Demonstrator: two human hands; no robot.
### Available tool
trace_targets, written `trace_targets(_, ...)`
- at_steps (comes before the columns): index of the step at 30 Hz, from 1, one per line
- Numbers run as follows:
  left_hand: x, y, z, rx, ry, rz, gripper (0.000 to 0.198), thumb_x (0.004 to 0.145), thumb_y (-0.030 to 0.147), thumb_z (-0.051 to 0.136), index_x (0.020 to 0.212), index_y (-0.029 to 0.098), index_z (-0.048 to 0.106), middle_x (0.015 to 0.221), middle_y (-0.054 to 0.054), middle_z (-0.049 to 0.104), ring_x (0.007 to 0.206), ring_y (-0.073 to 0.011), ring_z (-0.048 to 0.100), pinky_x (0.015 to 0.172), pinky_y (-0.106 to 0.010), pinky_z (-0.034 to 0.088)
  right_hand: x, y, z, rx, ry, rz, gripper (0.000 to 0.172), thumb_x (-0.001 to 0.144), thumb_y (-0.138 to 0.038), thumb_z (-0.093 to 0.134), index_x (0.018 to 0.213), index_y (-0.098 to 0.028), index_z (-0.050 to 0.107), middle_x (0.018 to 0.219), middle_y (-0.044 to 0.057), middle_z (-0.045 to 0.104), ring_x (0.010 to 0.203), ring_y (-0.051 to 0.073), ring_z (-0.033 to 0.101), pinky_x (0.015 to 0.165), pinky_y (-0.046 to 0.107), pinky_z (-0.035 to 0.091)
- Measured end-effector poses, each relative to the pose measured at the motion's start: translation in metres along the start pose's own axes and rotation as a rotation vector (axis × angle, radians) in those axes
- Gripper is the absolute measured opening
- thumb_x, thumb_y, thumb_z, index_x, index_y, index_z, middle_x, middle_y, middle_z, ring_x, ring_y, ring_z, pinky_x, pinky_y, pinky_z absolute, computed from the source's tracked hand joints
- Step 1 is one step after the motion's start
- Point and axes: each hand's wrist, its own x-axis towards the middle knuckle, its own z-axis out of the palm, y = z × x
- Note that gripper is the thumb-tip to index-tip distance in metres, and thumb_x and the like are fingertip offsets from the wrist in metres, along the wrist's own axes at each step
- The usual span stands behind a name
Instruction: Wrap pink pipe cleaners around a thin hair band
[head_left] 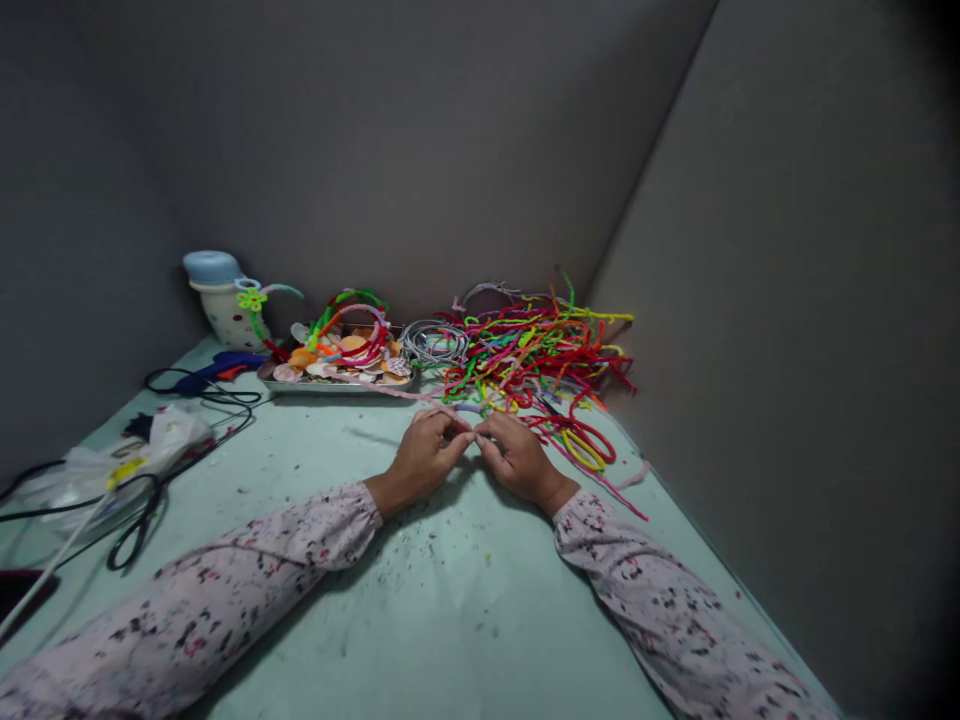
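Note:
My left hand (pixel 429 452) and my right hand (pixel 517 458) meet above the middle of the table, thumbs and fingertips pinched together. Between them runs a pale pink pipe cleaner (pixel 401 394), its loose end reaching left toward the tray. A lavender piece (pixel 471 407) shows just behind the fingertips; whether it is part of what I hold, I cannot tell. Right behind my hands spreads a tangled heap of coloured pipe cleaners (pixel 525 345). Close to my right hand lie what look like scissors with red and yellow handles (pixel 587 450).
A metal tray (pixel 337 387) of seashells stands at the back, with bent pipe cleaners on top. Beside it sit a coil of grey wire (pixel 435 343) and a white bottle with a blue lid (pixel 221 300). Black cables (pixel 240 420) and a plastic bag (pixel 169 440) lie left. Walls enclose the table.

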Motion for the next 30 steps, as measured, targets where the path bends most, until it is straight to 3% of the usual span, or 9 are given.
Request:
trace_targets(6, -0.0011, -0.0050, 0.0029, 0.007, 0.021, 0.094, 0.010, 0.082, 0.020, 0.059, 0.089, 0.017, 0.065, 0.088, -0.005, 0.068, 0.087, -0.0189, 0.059, 0.084, -0.035, 0.044, 0.0003, 0.0016, 0.0004, -0.010, 0.002, 0.018, 0.011, 0.091, -0.019, 0.047, 0.093, -0.019, 0.057, 0.085, 0.006, 0.061, 0.082, 0.021, 0.054, 0.075, 0.035, 0.042)
trace_targets(15, -0.0008, -0.0029, 0.0027, 0.026, 0.012, 0.074, 0.009, 0.081, 0.019, 0.058, 0.087, 0.017, 0.065, 0.086, -0.005, 0.068, 0.090, -0.0201, 0.060, 0.085, -0.036, 0.045, 0.0007, 0.0002, 0.0002, -0.020, -0.005, 0.030, 0.012, 0.092, -0.021, 0.045, 0.093, -0.020, 0.058, 0.084, 0.006, 0.060, 0.082, 0.020, 0.054, 0.075, 0.034, 0.041)
trace_targets(30, 0.0017, 0.0029, -0.0005, 0.061, -0.038, 0.003, 0.006, 0.081, 0.020, 0.058, 0.081, 0.017, 0.063, 0.079, -0.003, 0.067, 0.078, -0.0176, 0.059, 0.076, -0.033, 0.044, 0.0004, 0.0005, 0.0004, -0.024, -0.026, 0.008, 0.012, 0.092, -0.021, 0.045, 0.092, -0.019, 0.058, 0.084, 0.006, 0.060, 0.082, 0.021, 0.054, 0.076, 0.034, 0.041)
